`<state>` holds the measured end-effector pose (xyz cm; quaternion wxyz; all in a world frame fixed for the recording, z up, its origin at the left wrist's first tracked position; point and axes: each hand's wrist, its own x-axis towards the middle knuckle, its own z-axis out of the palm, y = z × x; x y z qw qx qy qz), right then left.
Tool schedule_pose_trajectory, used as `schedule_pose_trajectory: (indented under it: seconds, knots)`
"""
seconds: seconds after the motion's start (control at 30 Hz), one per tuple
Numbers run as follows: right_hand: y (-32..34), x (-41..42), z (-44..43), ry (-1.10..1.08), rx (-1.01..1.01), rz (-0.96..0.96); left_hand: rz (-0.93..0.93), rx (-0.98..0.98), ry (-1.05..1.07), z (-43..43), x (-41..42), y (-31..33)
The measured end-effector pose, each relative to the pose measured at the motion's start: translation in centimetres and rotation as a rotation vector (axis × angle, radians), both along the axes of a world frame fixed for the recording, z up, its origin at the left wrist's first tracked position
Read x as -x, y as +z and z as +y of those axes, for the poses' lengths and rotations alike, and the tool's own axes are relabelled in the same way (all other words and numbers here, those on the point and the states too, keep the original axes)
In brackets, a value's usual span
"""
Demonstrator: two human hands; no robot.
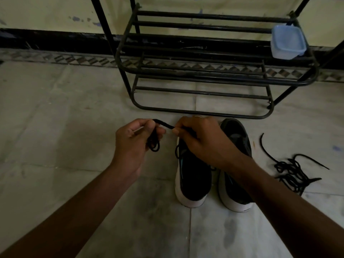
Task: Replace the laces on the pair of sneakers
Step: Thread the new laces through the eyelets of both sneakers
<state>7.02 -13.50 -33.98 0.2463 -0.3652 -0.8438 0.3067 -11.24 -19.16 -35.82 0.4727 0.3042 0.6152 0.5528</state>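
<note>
Two black sneakers with white soles stand side by side on the floor: the left sneaker (193,181) and the right sneaker (235,138). My left hand (133,144) grips a bundle of looped black lace (154,144). A short stretch of that lace runs across to my right hand (201,138), which pinches it between thumb and fingers above the left sneaker's front. A loop of lace hangs at that sneaker's eyelets. My right hand and forearm hide part of both sneakers.
A tangled black lace (292,174) lies on the floor to the right of the sneakers. A black metal shoe rack (204,79) stands just beyond my hands, with a clear plastic container (287,42) on its upper right. The floor is pale tile.
</note>
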Motion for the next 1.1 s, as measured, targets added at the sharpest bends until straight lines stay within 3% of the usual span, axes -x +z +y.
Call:
schedule_pose_trajectory:
  seconds: [0.1,0.23,0.3,0.37,0.47,0.53,0.7,0.87,0.97,1.1]
  knots:
    - [-1.1,0.9,-1.1,0.036,0.054,-0.053,-0.213,0.044,0.127,1.1,0.1,0.5]
    - [-2.6,2.4,-2.6,0.094,0.033,-0.169,-0.57,0.012,0.112,2.0,-0.2,1.5]
    - [-2.7,2.7,-2.9,0.144,0.042,-0.209,-0.635,0.031,0.117,2.2,-0.3,1.7]
    - [-2.3,2.7,-2.9,0.201,0.039,-0.23,-0.481,0.002,0.096,2.4,0.2,1.6]
    - [-1.1,2.1,-2.4,0.246,0.02,-0.203,0.205,-0.169,-0.043,2.2,1.7,1.0]
    - [-0.2,1.6,-1.6,0.222,-0.005,-0.163,0.43,-0.233,-0.178,2.1,2.2,1.0]
    - [1.9,-0.1,0.9,0.089,-0.064,-0.081,0.496,-0.175,-0.509,0.9,2.2,1.5]
    - [2.2,-0.9,1.9,0.078,-0.05,-0.07,0.341,-0.115,-0.672,-0.1,1.6,1.5]
    - [2.1,-1.2,2.6,0.085,0.005,-0.113,0.421,-0.125,-0.576,0.4,1.4,1.0]
    - [2.5,-1.5,2.3,0.101,0.116,-0.035,0.402,-0.083,-0.221,1.3,1.9,-0.2]
